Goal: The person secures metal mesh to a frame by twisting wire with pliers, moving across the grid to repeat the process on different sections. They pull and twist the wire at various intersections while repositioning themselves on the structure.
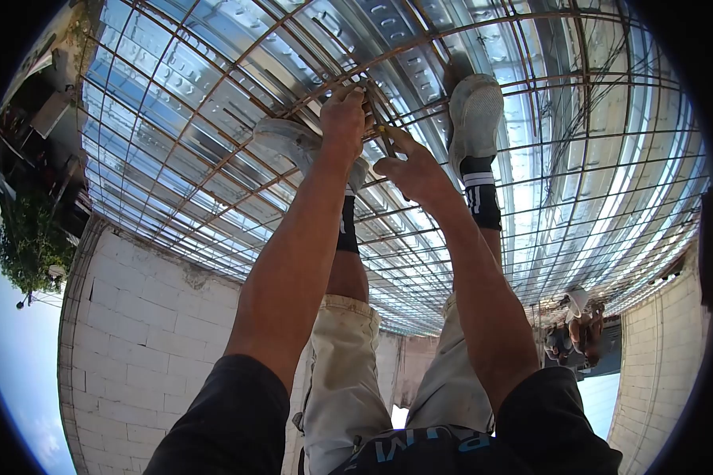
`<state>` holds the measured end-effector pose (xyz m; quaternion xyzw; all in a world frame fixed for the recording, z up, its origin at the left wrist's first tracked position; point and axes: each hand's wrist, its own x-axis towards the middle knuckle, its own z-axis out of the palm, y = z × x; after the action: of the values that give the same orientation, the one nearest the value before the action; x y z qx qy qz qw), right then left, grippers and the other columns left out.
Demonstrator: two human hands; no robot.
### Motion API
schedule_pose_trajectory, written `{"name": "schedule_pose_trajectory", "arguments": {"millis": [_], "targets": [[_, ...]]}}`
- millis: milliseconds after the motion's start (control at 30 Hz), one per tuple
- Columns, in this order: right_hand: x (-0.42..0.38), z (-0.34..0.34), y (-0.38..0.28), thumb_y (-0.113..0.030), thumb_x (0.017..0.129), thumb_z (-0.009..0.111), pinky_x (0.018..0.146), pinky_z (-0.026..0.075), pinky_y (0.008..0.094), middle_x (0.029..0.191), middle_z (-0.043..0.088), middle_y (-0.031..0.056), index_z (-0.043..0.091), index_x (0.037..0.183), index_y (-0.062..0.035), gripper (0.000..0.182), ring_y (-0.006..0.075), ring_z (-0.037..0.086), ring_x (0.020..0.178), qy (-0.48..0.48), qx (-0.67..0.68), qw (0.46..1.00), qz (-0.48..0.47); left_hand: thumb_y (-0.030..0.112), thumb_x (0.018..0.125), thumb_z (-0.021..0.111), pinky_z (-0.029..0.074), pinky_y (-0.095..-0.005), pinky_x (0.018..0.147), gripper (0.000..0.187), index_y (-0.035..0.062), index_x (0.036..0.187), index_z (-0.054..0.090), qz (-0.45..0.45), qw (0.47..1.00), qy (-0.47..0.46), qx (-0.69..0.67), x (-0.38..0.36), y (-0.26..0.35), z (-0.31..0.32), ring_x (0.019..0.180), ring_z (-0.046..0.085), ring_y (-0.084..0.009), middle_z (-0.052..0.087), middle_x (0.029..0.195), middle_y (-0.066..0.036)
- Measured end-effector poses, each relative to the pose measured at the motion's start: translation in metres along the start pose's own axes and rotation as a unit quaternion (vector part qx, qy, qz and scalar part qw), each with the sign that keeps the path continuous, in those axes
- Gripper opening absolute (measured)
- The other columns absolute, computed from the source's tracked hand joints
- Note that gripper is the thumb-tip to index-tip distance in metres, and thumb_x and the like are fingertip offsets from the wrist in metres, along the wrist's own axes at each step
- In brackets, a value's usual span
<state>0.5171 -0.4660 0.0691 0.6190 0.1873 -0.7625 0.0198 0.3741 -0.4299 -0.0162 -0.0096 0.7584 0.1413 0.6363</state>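
Note:
Rusty steel rebar mesh (206, 99) lies over ribbed, shiny metal decking (388, 24). At a bar crossing near the top middle, my left hand (344, 119) is closed, fingers curled against the bars. What it pinches is too small to make out. Just right of it and lower, my right hand (417, 170) is closed around a slim, dark, pincers-like hand tool (386, 141) with a yellow spot. The tool's upper end reaches the bars beside my left fingers. My grey shoes (478, 111) stand on either side of the hands.
A white block wall (135, 324) borders the mesh at left; another pale wall (653, 348) curves along the right. Other people (582, 328) are at the far lower right. Loose thin wires or bars (582, 111) lie across the mesh at right. A leafy tree (32, 241) shows outside.

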Motion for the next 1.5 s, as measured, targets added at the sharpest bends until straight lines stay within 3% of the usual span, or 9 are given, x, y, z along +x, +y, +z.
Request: {"name": "schedule_pose_trajectory", "arguments": {"millis": [100,500,600,700,867,1033,1233,1333,1500], "targets": [[-0.001,-0.004,-0.009,-0.021,0.080,0.066,0.059,0.042,0.0290,0.078,0.057,0.0066,0.041,0.145,-0.0026,0.072,0.0119,0.047,0.064,-0.032,0.086,0.996,0.018,0.020,0.095,0.058,0.051,-0.0302,0.069,0.025,0.0083,0.116,0.062,0.035,0.998,0.024,0.051,-0.008,0.001,0.001,0.078,0.061,-0.0125,0.065,0.093,-0.002],[0.026,0.033,0.023,-0.032,0.095,0.058,0.084,0.051,0.0480,0.091,0.067,0.0269,0.055,0.125,0.0051,0.049,0.0455,0.065,0.090,0.217,-0.178,0.953,-0.109,0.023,0.093,0.063,0.052,-0.0267,0.065,0.032,0.0016,0.116,0.061,0.069,0.997,-0.016,0.041,-0.010,-0.009,-0.007,0.075,0.058,-0.0109,0.060,0.091,-0.004],[0.016,0.014,0.000,-0.031,0.096,0.060,0.074,0.054,0.0425,0.084,0.068,0.0205,0.061,0.110,0.0057,0.039,0.0366,0.068,0.080,0.124,-0.225,0.966,-0.035,0.033,0.094,0.063,0.052,-0.0267,0.065,0.035,0.0023,0.111,0.062,0.068,0.998,-0.002,0.000,-0.017,-0.010,-0.008,0.074,0.059,-0.0135,0.061,0.092,-0.005],[0.016,-0.011,-0.002,-0.029,0.095,0.063,0.063,0.053,0.0320,0.075,0.066,0.0119,0.064,0.098,0.0020,0.031,0.0214,0.066,0.072,-0.088,0.096,0.986,0.101,0.040,0.095,0.059,0.053,-0.0302,0.063,0.039,0.0025,0.107,0.062,-0.095,0.994,0.006,0.045,-0.036,0.015,-0.003,0.072,0.059,-0.0173,0.061,0.088,-0.005],[0.027,0.019,0.034,-0.034,0.090,0.071,0.055,0.049,0.0223,0.077,0.061,0.0014,0.061,0.102,-0.0066,0.032,0.0082,0.058,0.060,-0.269,0.614,0.739,0.065,0.045,0.093,0.059,0.055,-0.0395,0.064,0.042,0.0046,0.102,0.063,-0.230,0.943,-0.235,-0.059,0.001,0.006,-0.002,0.073,0.063,-0.0220,0.062,0.079,-0.007],[0.013,0.015,0.033,-0.029,0.083,0.076,0.057,0.050,0.0329,0.083,0.065,0.0037,0.059,0.101,-0.0016,0.036,0.0159,0.063,0.067,-0.111,0.254,0.957,0.081,0.035,0.090,0.064,0.056,-0.0393,0.068,0.030,0.0047,0.089,0.067,-0.125,0.976,-0.077,0.161,-0.002,-0.007,0.014,0.075,0.067,-0.0264,0.065,0.078,-0.010],[0.037,0.048,0.062,-0.023,0.083,0.068,0.071,0.052,0.0459,0.094,0.069,0.0190,0.059,0.103,0.0054,0.036,0.0376,0.068,0.083,0.079,-0.200,0.974,-0.076,0.033,0.079,0.072,0.056,-0.0365,0.070,0.030,0.0029,0.074,0.070,0.338,0.600,-0.020,0.724,0.025,-0.055,0.017,0.081,0.069,-0.0289,0.068,0.083,-0.013],[0.017,0.038,0.031,-0.028,0.093,0.064,0.053,0.044,0.0292,0.074,0.059,0.0004,0.060,0.097,-0.0047,0.024,0.0132,0.056,0.060,-0.117,0.333,0.930,0.102,0.044,0.084,0.070,0.056,-0.0370,0.070,0.040,0.0037,0.080,0.067,-0.024,0.910,-0.089,0.404,-0.021,0.014,-0.002,0.079,0.068,-0.0233,0.067,0.081,-0.010],[0.020,0.046,0.035,-0.035,0.096,0.062,0.050,0.040,0.0204,0.066,0.047,-0.0090,0.061,0.101,-0.0120,0.024,0.0024,0.044,0.054,-0.324,0.679,0.647,0.123,0.041,0.095,0.058,0.053,-0.0395,0.056,0.035,0.0068,0.090,0.057,-0.179,0.966,-0.183,-0.043,-0.013,0.017,-0.013,0.053,0.054,-0.0177,0.053,0.064,-0.002]]}}
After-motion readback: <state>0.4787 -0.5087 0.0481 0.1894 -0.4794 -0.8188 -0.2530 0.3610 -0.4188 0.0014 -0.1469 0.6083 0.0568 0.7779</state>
